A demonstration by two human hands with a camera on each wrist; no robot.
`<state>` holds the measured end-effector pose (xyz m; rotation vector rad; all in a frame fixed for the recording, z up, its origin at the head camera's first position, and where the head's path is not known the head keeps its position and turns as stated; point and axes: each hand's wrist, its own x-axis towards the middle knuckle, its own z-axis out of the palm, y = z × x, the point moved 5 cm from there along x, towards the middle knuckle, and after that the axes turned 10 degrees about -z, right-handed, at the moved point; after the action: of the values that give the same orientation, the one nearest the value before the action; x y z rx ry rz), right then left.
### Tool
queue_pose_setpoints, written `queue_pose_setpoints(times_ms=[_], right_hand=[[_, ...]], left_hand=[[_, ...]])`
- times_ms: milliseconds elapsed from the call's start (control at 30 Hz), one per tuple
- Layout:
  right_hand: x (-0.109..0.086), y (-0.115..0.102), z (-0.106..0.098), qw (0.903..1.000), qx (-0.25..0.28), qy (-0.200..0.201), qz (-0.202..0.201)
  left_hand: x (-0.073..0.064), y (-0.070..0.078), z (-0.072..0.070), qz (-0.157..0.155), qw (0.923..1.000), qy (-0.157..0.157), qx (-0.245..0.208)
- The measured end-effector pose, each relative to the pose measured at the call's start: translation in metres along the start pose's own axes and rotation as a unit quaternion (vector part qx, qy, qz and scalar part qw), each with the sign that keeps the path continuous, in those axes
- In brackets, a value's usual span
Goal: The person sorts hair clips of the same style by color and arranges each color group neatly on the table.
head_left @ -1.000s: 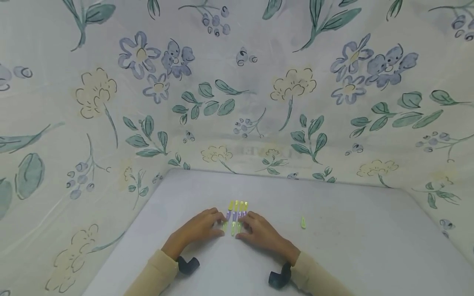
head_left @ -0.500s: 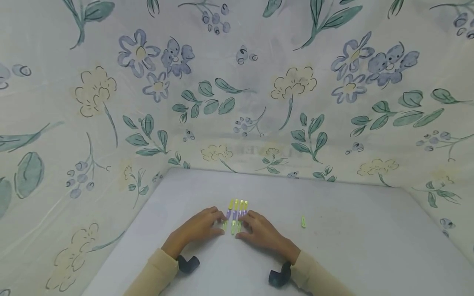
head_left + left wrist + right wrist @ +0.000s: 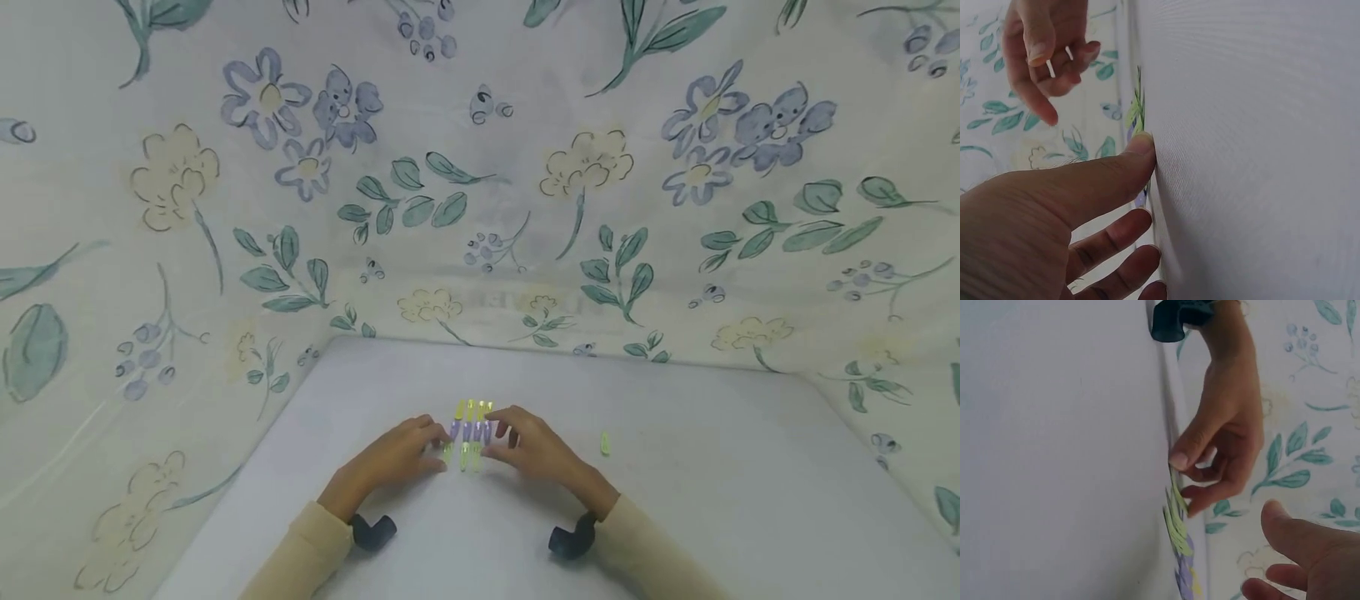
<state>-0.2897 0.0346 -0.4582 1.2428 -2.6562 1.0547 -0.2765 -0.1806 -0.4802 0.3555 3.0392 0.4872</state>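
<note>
Snap hair clips lie in rows on the white table: yellow clips (image 3: pixel 470 409) at the back, purple clips (image 3: pixel 467 431) in the middle, green clips (image 3: pixel 464 457) at the front. My left hand (image 3: pixel 401 457) is at the leftmost green hair clip (image 3: pixel 447 453); thumb and index finger pinch it by its ends, seen best in the right wrist view (image 3: pixel 1177 490). On the right of the rows, my right hand (image 3: pixel 536 446) is raised off the table, its fingers loosely bent and holding nothing. The left wrist view shows that right hand (image 3: pixel 1047 56) apart from the clips.
One more green hair clip (image 3: pixel 604 443) lies alone to the right of the right hand. A flower-patterned sheet (image 3: pixel 480 208) rises behind the table (image 3: pixel 712 483) and along its sides. Dark devices (image 3: pixel 573 537) are strapped at both wrists.
My right hand has let go of the clips at the right end and lifted away to the right, uncovering them. The left hand keeps its place. The head view has shifted slightly.
</note>
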Motion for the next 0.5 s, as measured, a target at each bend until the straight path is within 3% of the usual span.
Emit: queue_pose_setpoints(times_ms=[133, 300, 400, 500], right_hand=[[-0.012, 0.005, -0.028, 0.9987, -0.042, 0.023, -0.018], [-0.031, 0.025, -0.069, 0.9956, -0.081, 0.043, -0.015], [-0.042, 0.041, -0.091, 0.9941, -0.102, 0.036, -0.01], [-0.051, 0.057, -0.104, 0.9926, -0.121, 0.002, -0.009]], left_hand=[[-0.001, 0.001, -0.001, -0.004, 1.0, 0.0, 0.001], [-0.002, 0.002, -0.002, -0.008, 0.9999, 0.003, 0.006], [-0.003, 0.003, -0.003, -0.005, 1.0, 0.005, 0.0], [-0.004, 0.003, -0.003, -0.001, 1.0, 0.006, -0.005]])
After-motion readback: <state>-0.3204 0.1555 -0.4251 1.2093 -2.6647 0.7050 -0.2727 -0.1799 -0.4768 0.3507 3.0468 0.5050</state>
